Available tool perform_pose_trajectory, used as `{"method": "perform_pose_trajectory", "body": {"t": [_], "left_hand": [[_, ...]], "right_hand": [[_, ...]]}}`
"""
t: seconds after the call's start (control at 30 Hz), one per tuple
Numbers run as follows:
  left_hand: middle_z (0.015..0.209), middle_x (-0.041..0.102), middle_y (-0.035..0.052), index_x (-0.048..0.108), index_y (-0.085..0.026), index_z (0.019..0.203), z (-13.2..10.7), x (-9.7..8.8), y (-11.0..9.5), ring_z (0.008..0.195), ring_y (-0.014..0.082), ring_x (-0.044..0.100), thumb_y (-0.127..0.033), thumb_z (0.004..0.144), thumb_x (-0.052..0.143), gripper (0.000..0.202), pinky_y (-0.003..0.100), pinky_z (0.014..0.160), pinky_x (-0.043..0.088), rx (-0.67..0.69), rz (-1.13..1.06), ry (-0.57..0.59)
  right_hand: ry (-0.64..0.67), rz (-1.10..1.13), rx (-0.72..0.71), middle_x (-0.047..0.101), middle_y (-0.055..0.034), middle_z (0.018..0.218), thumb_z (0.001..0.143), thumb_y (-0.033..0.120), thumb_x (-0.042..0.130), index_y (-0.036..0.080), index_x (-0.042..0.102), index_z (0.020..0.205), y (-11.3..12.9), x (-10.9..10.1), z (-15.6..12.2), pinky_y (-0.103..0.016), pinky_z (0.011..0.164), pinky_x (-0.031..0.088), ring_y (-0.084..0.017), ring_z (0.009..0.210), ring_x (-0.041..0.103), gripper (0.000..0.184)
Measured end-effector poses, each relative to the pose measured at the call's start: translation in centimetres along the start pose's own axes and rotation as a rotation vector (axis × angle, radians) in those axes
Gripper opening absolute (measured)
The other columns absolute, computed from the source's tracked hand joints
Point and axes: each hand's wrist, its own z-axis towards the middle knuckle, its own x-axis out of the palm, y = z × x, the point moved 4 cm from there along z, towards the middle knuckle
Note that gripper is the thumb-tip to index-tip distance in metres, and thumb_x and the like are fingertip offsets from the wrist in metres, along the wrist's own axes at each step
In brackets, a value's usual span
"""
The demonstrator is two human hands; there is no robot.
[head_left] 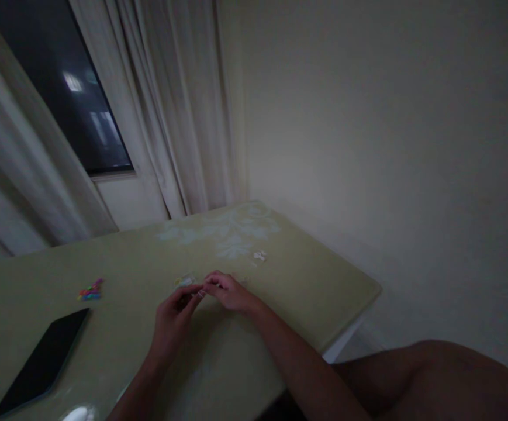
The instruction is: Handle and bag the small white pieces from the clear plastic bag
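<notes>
My left hand (177, 310) and my right hand (225, 291) meet above the middle of the table, fingertips touching. Between the pinched fingers is a small, thin, pale item (201, 292), too small and dim to name. Both hands appear closed on it. Just behind my left fingers lies a little clear and yellowish heap (186, 280), partly covered by the hand. Past my right hand, a few small white pieces (259, 256) rest on the tabletop.
The yellowish table (324, 286) has a pale floral print and a right edge near the wall. A black tablet (43, 359) lies at left, with several small colourful pieces (90, 290) beyond it. Curtains (166, 105) hang behind. A whitish round thing (79, 414) shows at the bottom.
</notes>
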Motion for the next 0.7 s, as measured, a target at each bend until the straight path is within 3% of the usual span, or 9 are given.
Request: {"method": "perform_pose_trajectory", "body": {"t": [0.1, 0.2, 0.27, 0.37, 0.53, 0.7], "left_hand": [[0.075, 0.077, 0.0042, 0.079, -0.021, 0.090, -0.1, -0.4, -0.2, 0.065, 0.0197, 0.070, -0.058, 0.074, 0.082, 0.041, 0.027, 0.060, 0.054, 0.001, 0.028, -0.048], [0.079, 0.077, 0.0049, 0.079, -0.021, 0.095, -0.1, -0.8, -0.3, 0.067, 0.0195, 0.069, -0.060, 0.075, 0.080, 0.044, 0.027, 0.059, 0.053, -0.016, 0.049, -0.093], [0.082, 0.078, 0.0056, 0.080, -0.021, 0.099, -0.1, -0.9, -0.2, 0.069, 0.0199, 0.070, -0.060, 0.076, 0.079, 0.045, 0.028, 0.061, 0.054, -0.040, 0.067, -0.106], [0.082, 0.078, 0.0055, 0.080, -0.021, 0.101, -0.2, -1.0, 0.0, 0.069, 0.0204, 0.070, -0.060, 0.076, 0.080, 0.047, 0.029, 0.064, 0.054, -0.060, 0.086, -0.105], [0.083, 0.077, 0.0057, 0.078, -0.020, 0.098, 0.0, -1.0, 0.2, 0.070, 0.0205, 0.070, -0.060, 0.078, 0.077, 0.044, 0.028, 0.063, 0.054, -0.041, 0.083, -0.096], [0.106, 0.076, 0.0097, 0.078, -0.021, 0.095, 0.2, -0.8, 0.0, 0.086, 0.0225, 0.072, -0.059, 0.083, 0.072, 0.040, 0.030, 0.070, 0.058, 0.045, 0.103, -0.061]], "right_hand": [[-0.209, -0.029, -0.034, 0.063, -0.0014, 0.091, 0.094, 0.037, 0.073, 0.020, 0.073, 0.086, 0.2, -1.9, 0.3, -0.027, 0.075, 0.047, -0.016, 0.084, 0.060, 0.018], [-0.476, -0.183, -0.010, 0.061, -0.0010, 0.092, 0.090, 0.022, 0.076, 0.019, 0.073, 0.086, -0.1, -4.9, 0.2, -0.027, 0.075, 0.046, -0.014, 0.075, 0.054, 0.006], [-0.520, -0.351, 0.051, 0.060, -0.0016, 0.092, 0.086, 0.014, 0.078, 0.018, 0.074, 0.084, -0.7, -6.3, 0.1, -0.030, 0.081, 0.046, -0.015, 0.078, 0.054, 0.006], [-0.452, -0.537, 0.089, 0.060, -0.0042, 0.095, 0.082, 0.010, 0.083, 0.018, 0.076, 0.082, -1.3, -6.8, -0.1, -0.033, 0.090, 0.045, -0.019, 0.091, 0.058, 0.010], [-0.213, -0.752, 0.044, 0.065, -0.0070, 0.102, 0.083, 0.018, 0.087, 0.020, 0.080, 0.087, -1.2, -5.0, -0.4, -0.036, 0.094, 0.045, -0.023, 0.102, 0.059, 0.008], [-0.112, -1.002, 0.062, 0.066, -0.0098, 0.108, 0.094, 0.021, 0.074, 0.017, 0.078, 0.093, -1.7, -3.8, -0.4, -0.036, 0.092, 0.044, -0.025, 0.107, 0.057, 0.005]]}}
